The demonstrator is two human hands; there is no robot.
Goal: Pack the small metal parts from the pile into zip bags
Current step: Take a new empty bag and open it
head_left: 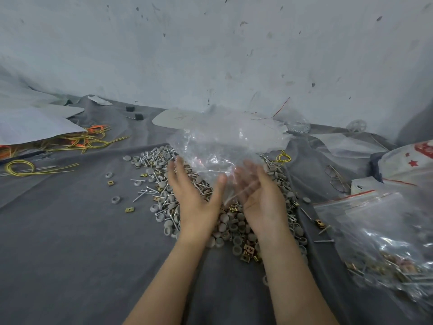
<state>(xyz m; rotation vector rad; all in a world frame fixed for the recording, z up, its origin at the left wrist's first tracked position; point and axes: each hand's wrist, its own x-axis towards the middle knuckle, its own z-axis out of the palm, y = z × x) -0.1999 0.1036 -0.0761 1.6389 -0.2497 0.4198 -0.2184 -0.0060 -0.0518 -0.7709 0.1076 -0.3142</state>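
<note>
A pile of small metal parts point(161, 184), with grey round caps, screws and brass square nuts, lies on the grey cloth in the middle. Above it floats a crumpled heap of clear zip bags point(220, 141). My left hand point(194, 195) is spread with straight fingers under the left side of that heap, thumb pointing right. My right hand point(260, 195) faces palm up with relaxed fingers, a clear bag lying across them. Neither hand curls round the plastic. A filled zip bag point(384, 245) with a red seal lies at the right.
Yellow and orange wire loops point(77, 141) lie at the left under white paper sheets point(30, 123). Loose caps and nuts point(114, 198) are scattered left of the pile. Spectacles point(337, 179) and a star-printed packet point(407, 160) lie at the right. A stained wall rises behind.
</note>
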